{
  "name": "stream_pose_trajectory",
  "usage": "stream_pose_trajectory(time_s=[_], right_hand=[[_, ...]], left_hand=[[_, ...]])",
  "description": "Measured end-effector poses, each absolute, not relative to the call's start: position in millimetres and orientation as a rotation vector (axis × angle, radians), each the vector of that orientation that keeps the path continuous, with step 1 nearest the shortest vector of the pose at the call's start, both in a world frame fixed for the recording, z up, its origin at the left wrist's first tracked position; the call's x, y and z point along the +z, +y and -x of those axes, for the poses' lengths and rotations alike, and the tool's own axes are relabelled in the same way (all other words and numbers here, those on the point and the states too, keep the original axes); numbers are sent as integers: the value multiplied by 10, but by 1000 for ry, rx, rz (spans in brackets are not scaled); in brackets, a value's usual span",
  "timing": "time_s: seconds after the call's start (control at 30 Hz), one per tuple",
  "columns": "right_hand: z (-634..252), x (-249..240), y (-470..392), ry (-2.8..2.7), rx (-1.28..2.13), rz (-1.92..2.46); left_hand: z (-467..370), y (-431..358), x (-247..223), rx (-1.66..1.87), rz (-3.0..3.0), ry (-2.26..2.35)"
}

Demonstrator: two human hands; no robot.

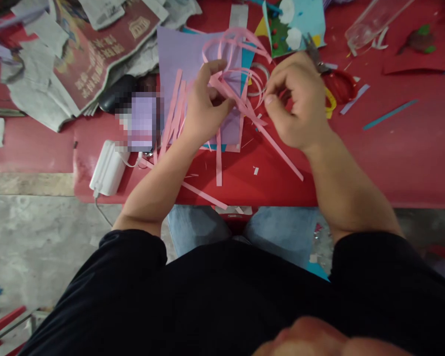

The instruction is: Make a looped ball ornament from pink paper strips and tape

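Observation:
My left hand (207, 104) holds a bundle of narrow pink paper strips (232, 91) between thumb and fingers. Some strips curl into loops above and beside it, and one long tail slants down toward the table's front edge. Close to the right side of the loops is my right hand (298, 101), thumb and forefinger pinched together; what they hold, if anything, is too small to make out. Beneath the left hand lies a purple paper sheet (174, 52). More loose pink strips (175, 111) rest on it, left of the hand.
Red-handled scissors (339, 84) lie right of my right hand, below a decorated light-blue card (311, 22). Crumpled newspapers (33, 84) cover the table's left. A white power bank (109, 168) with cables sits near the front edge. A clear plastic bottle (373, 22) lies at the back right.

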State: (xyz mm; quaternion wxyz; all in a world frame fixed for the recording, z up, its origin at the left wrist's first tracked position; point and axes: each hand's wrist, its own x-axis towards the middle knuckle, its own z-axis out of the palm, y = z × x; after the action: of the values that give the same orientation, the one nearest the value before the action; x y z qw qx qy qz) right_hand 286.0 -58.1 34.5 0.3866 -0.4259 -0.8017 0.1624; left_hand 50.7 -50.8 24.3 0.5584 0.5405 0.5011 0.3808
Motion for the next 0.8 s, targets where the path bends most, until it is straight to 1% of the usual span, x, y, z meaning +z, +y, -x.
stream_pose_trajectory(time_s=[0.1,0.17,0.27,0.53,0.8], right_hand=[[-2789,222,-554,-2182,505,1118],[-2741,142,-539,-2262,524,1230],[-2697,84,-513,-2334,519,1286],[-2560,178,-471,-2319,433,1257],[-2438,162,-429,-2371,206,1346]], left_hand=[[-530,-536,193,1101,-1454,1257],[-541,-542,146,1100,-1525,1240],[-545,-542,101,1101,-1564,1189],[-530,-602,185,1117,-1794,1208],[-509,-649,332,1082,-1864,1207]])
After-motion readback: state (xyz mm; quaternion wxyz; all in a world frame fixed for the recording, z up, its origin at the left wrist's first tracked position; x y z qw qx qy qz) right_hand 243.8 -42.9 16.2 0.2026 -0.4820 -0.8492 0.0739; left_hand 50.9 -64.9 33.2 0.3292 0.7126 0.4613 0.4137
